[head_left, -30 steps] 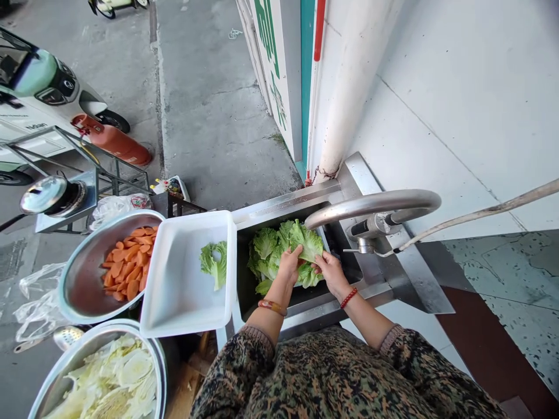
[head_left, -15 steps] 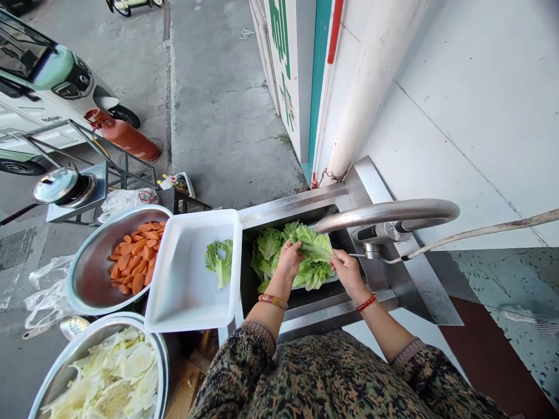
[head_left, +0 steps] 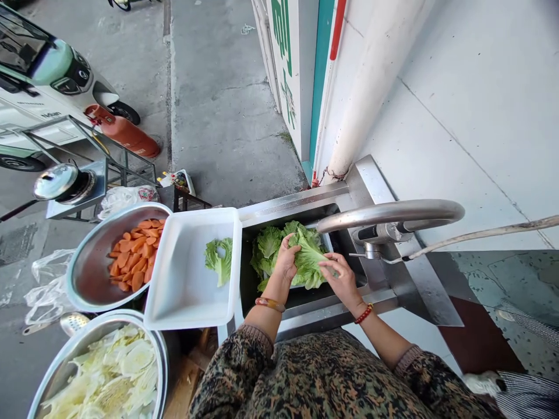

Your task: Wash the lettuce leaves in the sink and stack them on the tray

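Over the sink, my left hand grips a green lettuce leaf by its left side, thumb against the leaf. My right hand pinches the pale stem end of the same leaf. Under both hands, more lettuce lies heaped in the sink, partly in a light-coloured container whose edge barely shows. A single lettuce leaf rests in the white plastic tub left of the sink.
A curved tap arches over the sink. Sliced carrots fill a metal bowl, and cut cabbage another. Farther left are a gas cylinder, a stove with a lidded pan and a vehicle. Another person's striped trouser leg shows bottom right.
My right hand has shifted slightly left and down along the leaf, and the leaf now tilts down toward it. Another person's shoe and trouser leg have come into view at bottom right.
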Demonstrator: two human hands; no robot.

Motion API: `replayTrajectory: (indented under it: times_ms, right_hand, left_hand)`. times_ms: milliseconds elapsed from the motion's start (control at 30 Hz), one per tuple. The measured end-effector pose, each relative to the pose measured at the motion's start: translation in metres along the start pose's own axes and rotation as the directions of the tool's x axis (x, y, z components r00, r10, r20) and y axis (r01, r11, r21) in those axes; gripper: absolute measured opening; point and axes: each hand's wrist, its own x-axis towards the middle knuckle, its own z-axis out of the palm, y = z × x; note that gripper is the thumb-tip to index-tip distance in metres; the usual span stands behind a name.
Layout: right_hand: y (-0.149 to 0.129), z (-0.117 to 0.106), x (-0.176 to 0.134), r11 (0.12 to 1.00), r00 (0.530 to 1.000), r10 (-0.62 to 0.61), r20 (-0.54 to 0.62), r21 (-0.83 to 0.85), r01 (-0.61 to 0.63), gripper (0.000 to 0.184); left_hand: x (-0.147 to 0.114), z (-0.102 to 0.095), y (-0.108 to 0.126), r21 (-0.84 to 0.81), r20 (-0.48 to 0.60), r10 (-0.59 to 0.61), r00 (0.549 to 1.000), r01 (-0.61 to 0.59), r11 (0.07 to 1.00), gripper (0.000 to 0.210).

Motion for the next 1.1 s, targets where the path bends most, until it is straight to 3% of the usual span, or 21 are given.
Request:
replayTrajectory:
  times_ms: [100,167,267,333,433,533,700,867,933,1000,1100]
  right_hand:
    - [0.002,0.003,0.009,0.911,0.946,0.323,-0.034,0.281,-0.301,0.036]
    - [0.001,0.005,0.016,0.768,0.872,0.478,0.107,0.432,-0.473,0.047]
    - [-0.001,0.007,0.024,0.617,0.772,0.518,0.368,0.463,-0.636,0.048]
    - [0.0,0.008,0.026,0.639,0.799,0.488,0.352,0.479,-0.602,0.045]
    - [0.004,0.01,0.028,0.757,0.894,0.435,0.108,0.494,-0.428,0.045]
    - [0.009,0.005,0.026,0.859,0.933,0.359,-0.029,0.4,-0.319,0.037]
    - [0.001,-0.011,0.017,0.992,0.99,0.128,-0.068,0.028,-0.126,0.015]
    - [-0.015,-0.013,0.02,0.983,0.997,-0.064,0.049,-0.168,0.071,0.01]
    - [-0.012,-0.012,0.025,0.993,1.0,-0.031,0.005,-0.117,0.032,0.01]
    - [-0.004,-0.009,0.029,0.996,0.994,0.088,-0.058,0.026,-0.086,0.022]
    - [0.008,-0.005,0.033,0.9,0.945,0.328,0.023,0.297,-0.319,0.046]
  left_hand:
    - [-0.006,0.002,0.003,0.019,0.107,0.065,0.992,-0.068,0.998,0.076]
    - [-0.01,0.001,0.005,0.022,0.172,0.097,0.98,-0.102,0.995,0.083]
    - [-0.014,-0.003,0.008,0.02,0.27,0.136,0.953,-0.147,0.989,0.088]
    - [-0.014,-0.006,0.007,0.04,0.258,0.147,0.955,-0.162,0.986,0.09]
    - [-0.011,-0.009,0.002,0.083,0.105,0.139,0.985,-0.148,0.985,0.095]
    - [-0.006,-0.008,-0.002,0.068,-0.014,0.117,0.993,-0.116,0.991,0.098]
    - [-0.002,0.0,-0.003,0.035,0.013,0.032,0.999,-0.033,0.999,0.085]
    - [0.002,0.008,-0.002,0.054,0.038,-0.023,0.999,0.021,0.998,0.093]
    - [0.005,0.006,0.0,0.012,0.019,-0.014,1.0,0.014,1.0,0.092]
    - [0.008,0.002,0.003,-0.039,0.005,0.024,1.0,-0.024,0.999,0.088]
    - [0.009,-0.003,0.01,-0.083,0.068,0.076,0.995,-0.07,0.994,0.075]
